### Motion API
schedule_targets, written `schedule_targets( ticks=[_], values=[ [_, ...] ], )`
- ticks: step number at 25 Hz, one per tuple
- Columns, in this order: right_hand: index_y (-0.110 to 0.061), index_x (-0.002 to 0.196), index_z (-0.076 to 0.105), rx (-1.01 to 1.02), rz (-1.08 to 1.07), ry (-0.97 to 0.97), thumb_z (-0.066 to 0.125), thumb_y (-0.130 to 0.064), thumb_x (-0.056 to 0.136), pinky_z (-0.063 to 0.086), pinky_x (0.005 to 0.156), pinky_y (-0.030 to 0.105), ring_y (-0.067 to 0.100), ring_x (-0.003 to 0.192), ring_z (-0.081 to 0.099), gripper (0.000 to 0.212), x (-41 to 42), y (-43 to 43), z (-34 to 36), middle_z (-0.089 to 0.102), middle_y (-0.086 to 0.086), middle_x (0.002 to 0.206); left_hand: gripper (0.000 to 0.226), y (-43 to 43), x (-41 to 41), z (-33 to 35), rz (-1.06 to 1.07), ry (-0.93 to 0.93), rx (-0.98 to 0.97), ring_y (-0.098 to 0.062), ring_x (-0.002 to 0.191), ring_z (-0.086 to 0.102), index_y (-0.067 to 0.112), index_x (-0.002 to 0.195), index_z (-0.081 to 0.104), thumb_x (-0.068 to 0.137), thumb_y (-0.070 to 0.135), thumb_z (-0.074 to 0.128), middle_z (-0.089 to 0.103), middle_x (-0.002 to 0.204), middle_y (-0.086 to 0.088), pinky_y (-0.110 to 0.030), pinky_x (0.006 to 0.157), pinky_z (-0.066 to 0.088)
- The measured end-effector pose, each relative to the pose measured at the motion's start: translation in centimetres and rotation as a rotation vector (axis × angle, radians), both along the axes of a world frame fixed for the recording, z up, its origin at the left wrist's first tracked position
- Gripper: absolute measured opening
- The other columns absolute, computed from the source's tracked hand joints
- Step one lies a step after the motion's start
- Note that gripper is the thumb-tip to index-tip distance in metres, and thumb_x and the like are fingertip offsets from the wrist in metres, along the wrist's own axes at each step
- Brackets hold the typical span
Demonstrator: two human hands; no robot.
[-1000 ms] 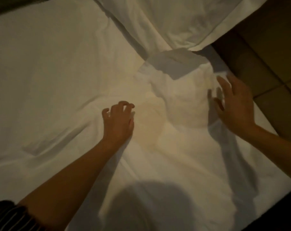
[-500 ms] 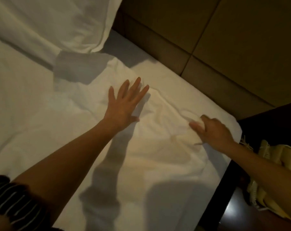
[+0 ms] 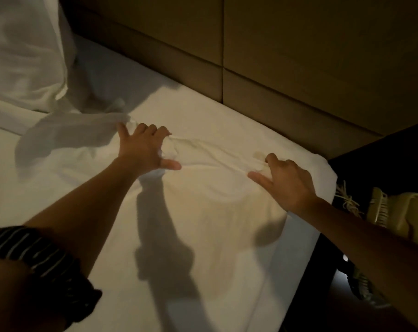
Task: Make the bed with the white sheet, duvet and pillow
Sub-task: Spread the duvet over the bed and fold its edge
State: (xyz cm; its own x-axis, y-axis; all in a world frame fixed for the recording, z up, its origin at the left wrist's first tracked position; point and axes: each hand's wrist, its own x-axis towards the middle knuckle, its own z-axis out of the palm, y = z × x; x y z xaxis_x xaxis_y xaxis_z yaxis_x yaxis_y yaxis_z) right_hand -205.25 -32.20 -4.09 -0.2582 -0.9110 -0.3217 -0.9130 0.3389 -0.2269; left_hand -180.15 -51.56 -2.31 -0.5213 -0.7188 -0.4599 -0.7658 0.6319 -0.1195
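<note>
left hand (image 3: pixel 143 149) — bunches sheet (image 3: pixel 215 212) | right hand (image 3: pixel 287 182) — grips sheet fold

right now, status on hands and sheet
Left hand and right hand both grip the white sheet. Sheet bunched between them. Pillow off left, clear of hands.

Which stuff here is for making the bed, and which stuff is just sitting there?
For the bed job:
white sheet
pillow
left hand and right hand, both gripping creases in the sheet

Just sitting there:
telephone
dark bedside table
padded headboard
</note>
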Motion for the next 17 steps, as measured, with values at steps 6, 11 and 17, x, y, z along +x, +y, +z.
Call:
schedule_targets(
  ticks=[6,11,17],
  values=[
    [-0.013,0.094,0.055,0.009,0.079,0.130,0.026,-0.065,0.091,0.035,0.058,0.025,0.018,0.063,0.053,0.060,-0.2,-0.5,0.7,0.053,0.003,0.070,0.090,0.5,-0.3,0.6,-0.080,0.021,-0.233,-0.023,0.083,0.060,0.018,0.098,0.062,0.057,0.089,0.025,0.068,0.088,-0.005,-0.047,0.097,0.029],
    [-0.014,0.048,0.046,-0.555,0.141,0.299,0.044,-0.052,0.086,0.019,0.045,0.018,0.020,0.029,0.037,0.054,-2.0,-0.6,3.4,0.038,0.005,0.035,0.094,-2.4,-2.6,6.1,-0.272,0.108,-0.341,-0.024,0.065,0.050,0.009,0.085,0.066,0.060,0.087,0.021,0.064,0.071,-0.010,-0.043,0.088,0.029],
    [-0.007,0.064,0.057,-0.334,0.142,0.290,0.026,-0.059,0.093,0.036,0.044,0.025,0.030,0.040,0.055,0.067,-3.1,0.0,-1.5,0.054,0.016,0.046,0.084,-1.6,-4.4,0.0,-0.176,-0.007,-0.285,-0.030,0.108,0.050,0.011,0.115,0.054,0.070,0.082,0.042,0.059,0.111,-0.012,-0.054,0.104,0.021]
  ],
)
